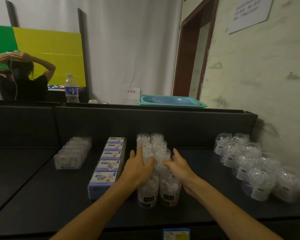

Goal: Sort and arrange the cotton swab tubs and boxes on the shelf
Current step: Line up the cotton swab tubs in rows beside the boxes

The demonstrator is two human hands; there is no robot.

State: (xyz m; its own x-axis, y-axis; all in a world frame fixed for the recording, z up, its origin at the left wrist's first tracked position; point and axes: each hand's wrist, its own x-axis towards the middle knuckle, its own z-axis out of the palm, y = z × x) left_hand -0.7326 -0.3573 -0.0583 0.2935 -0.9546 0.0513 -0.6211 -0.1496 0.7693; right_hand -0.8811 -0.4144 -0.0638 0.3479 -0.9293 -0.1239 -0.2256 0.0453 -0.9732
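Hands are both on the middle cluster of clear cotton swab tubs, which stands two wide and runs from the shelf's back wall toward the front edge, roughly mid-shelf. Left hand lies against the left side of the cluster with fingers curled loosely round one tub about halfway down the row, thumb side up. Right hand sits on the right side of the same cluster, fingers bent in toward the tubs and touching them; can't really tell if it's properly gripping one or just pressing on it, since the clear plastic blurs together there. The two front tubs with dark labels stand upright just below the wrists, nearest the front edge.

Just left of the cluster is a single-file row of blue-and-white swab boxes, front to back, close to the left forearm. Further left, well apart, is a row of clear rectangular swab packs. Over by the right end of the shelf, another bunch of clear round tubs with small white labels runs diagonally from the back wall to the front right.

Behind the shelf's back wall: a water bottle, a green tray holding a blue basin, a small paper sign, and another person with arms raised to their head.
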